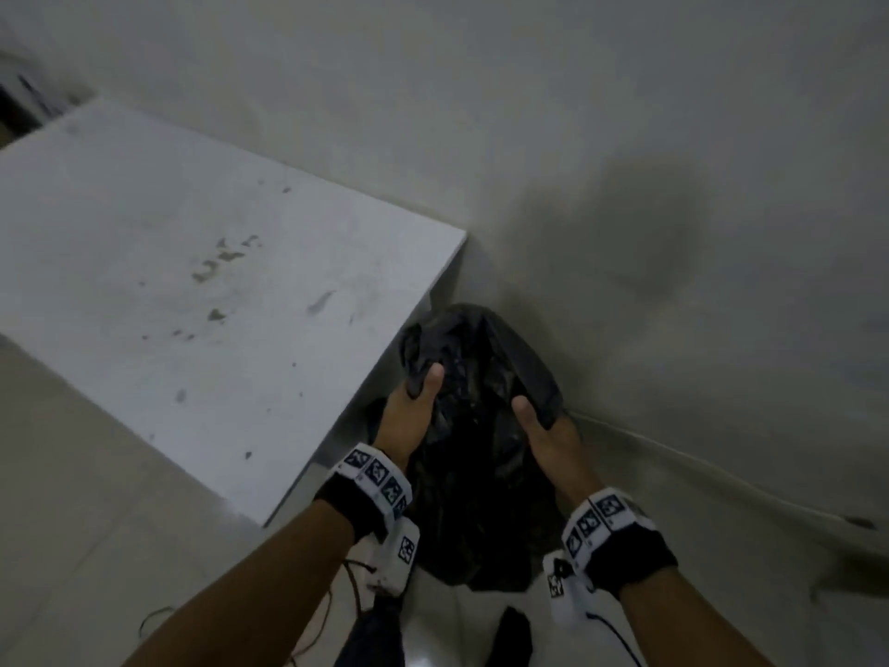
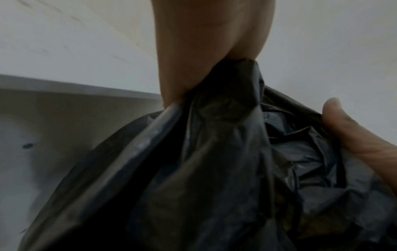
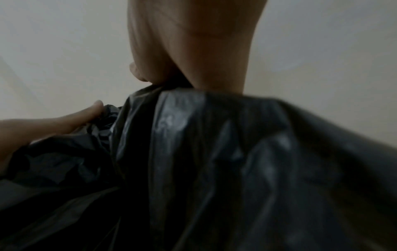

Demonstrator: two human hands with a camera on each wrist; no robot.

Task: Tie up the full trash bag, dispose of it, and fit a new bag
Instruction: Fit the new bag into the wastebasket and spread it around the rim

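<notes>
While the black trash bag (image 1: 474, 454) stands on the floor in the corner beside the white desk (image 1: 202, 291), the left hand (image 1: 409, 416) and the right hand (image 1: 543, 435) each grip one side of its open rim, fingers curled around the plastic. The tying step is only starting, I think. Next, both sides must come together for a knot.

The head view looks steeply down from above and behind both hands, taking in the wrists and forearms. The left wrist view looks along the left hand (image 2: 214, 47) from very near, up at its palm. The right wrist view does likewise beneath the right hand (image 3: 193, 42), somewhat blurred. All three share the crumpled black plastic trash bag (image 1: 474, 454) between the hands.
</notes>
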